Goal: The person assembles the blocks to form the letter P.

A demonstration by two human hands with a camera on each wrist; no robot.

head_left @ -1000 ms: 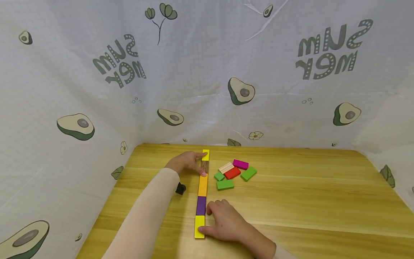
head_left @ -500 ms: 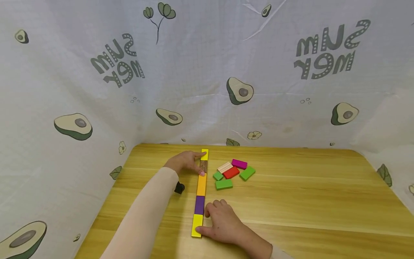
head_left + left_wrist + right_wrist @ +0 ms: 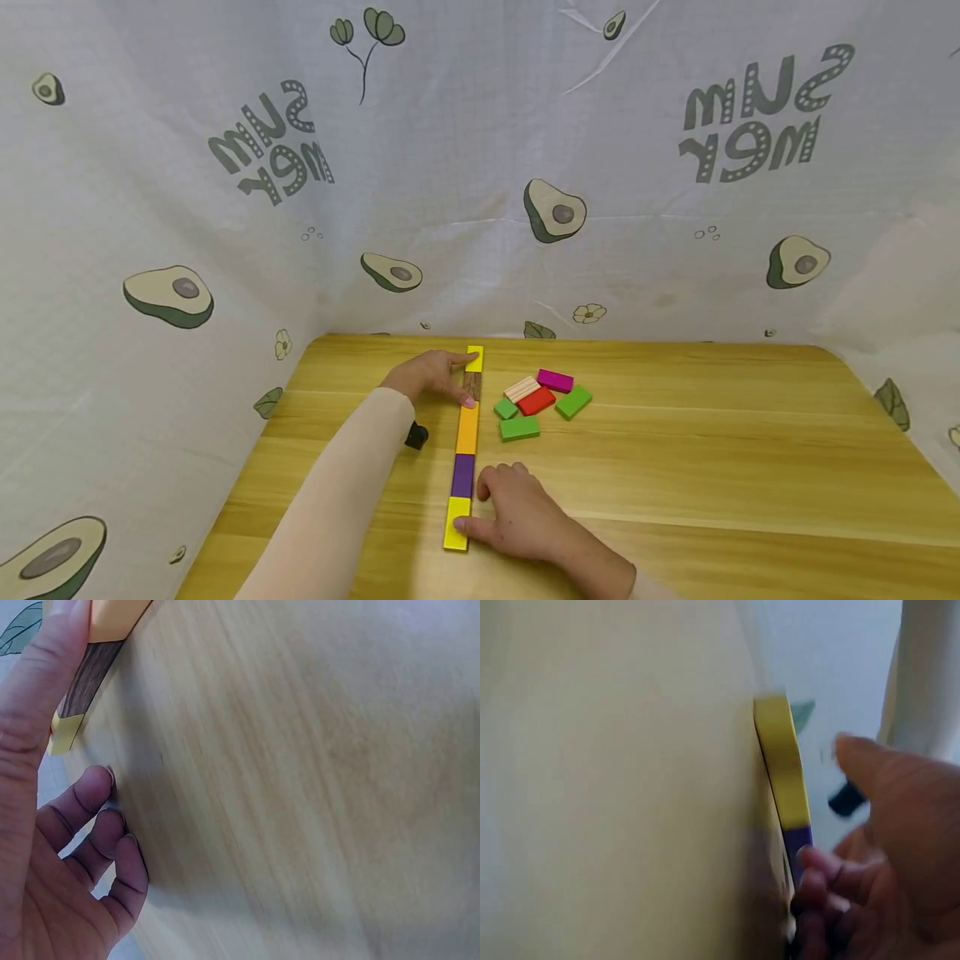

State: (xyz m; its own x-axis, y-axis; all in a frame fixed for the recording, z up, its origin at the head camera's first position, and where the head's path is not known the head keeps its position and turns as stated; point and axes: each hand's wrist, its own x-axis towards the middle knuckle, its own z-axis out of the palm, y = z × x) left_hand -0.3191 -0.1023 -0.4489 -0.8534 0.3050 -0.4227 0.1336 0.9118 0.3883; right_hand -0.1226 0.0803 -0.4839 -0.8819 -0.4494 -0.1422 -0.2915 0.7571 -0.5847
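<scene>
A straight row of flat blocks runs front to back in the head view: a far yellow block [image 3: 476, 360], a brown wood-grained block [image 3: 472, 386], an orange block [image 3: 467, 429], a purple block [image 3: 462, 476] and a near yellow block [image 3: 457, 537]. My left hand [image 3: 431, 375] spans the far end from the left, index fingertip on the far yellow block, thumb tip at the orange block's far end. At the near end, my right hand [image 3: 519, 512] lays its thumb over the near yellow block in the head view. Its other fingers bend beside the purple block.
Right of the row lie a natural wood block [image 3: 522, 389], a red block [image 3: 537, 401], a magenta block [image 3: 556, 381] and several green blocks [image 3: 519, 428]. A small black object [image 3: 416, 436] sits by the left sleeve. Printed cloth [image 3: 480, 167] walls the wooden table [image 3: 712, 450].
The near yellow block, with my right thumb over it, has shifted slightly left since a second ago. My left hand keeps its place at the far end.
</scene>
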